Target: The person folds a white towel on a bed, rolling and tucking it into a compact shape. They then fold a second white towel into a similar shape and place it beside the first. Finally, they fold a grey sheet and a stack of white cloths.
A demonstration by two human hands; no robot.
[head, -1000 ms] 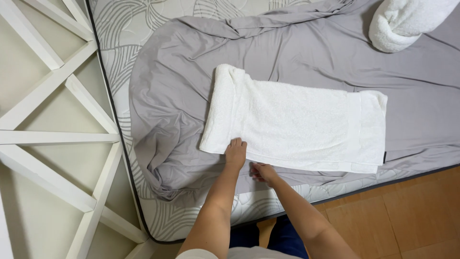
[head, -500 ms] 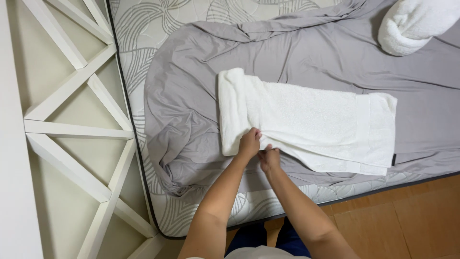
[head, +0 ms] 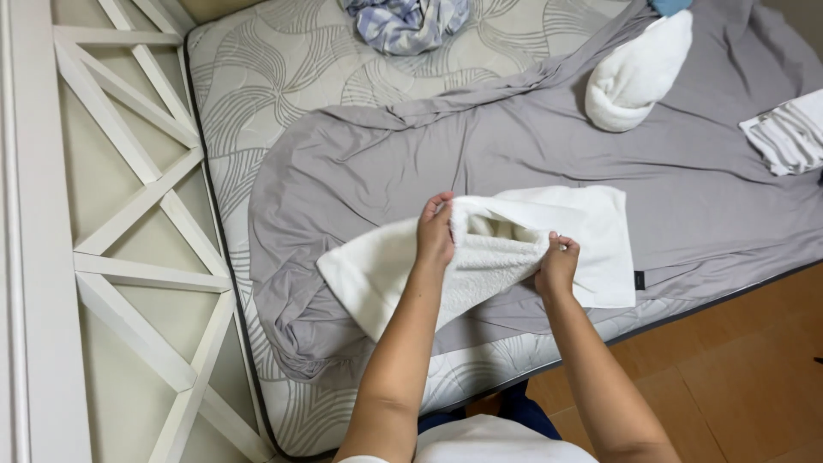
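1. The left hand [head: 435, 233] is closed on the upper edge of a white terry towel [head: 514, 249], fingers curled over the fabric and lifting it off the bed.
2. The right hand [head: 557, 264] pinches the same towel lower down, near the front edge of the bed; its fingers are closed on the cloth.
3. Between the two hands the towel bulges upward into a raised fold, while its left end trails down toward the front left corner of the bed and its right end lies flat.
4. The towel rests on a rumpled grey bed sheet [head: 531, 146] that covers the right and middle of a patterned white-and-grey mattress [head: 283, 69].
5. A rolled white towel [head: 634, 77] lies on the sheet near the far right of the bed, well apart from the hands.
6. A folded grey-and-white striped cloth [head: 789, 133] sits at the right edge.
7. A crumpled blue-and-white striped cloth [head: 407, 21] lies on the bare mattress at the far edge.
8. A white lattice bed frame [head: 129, 214] runs along the left edge.
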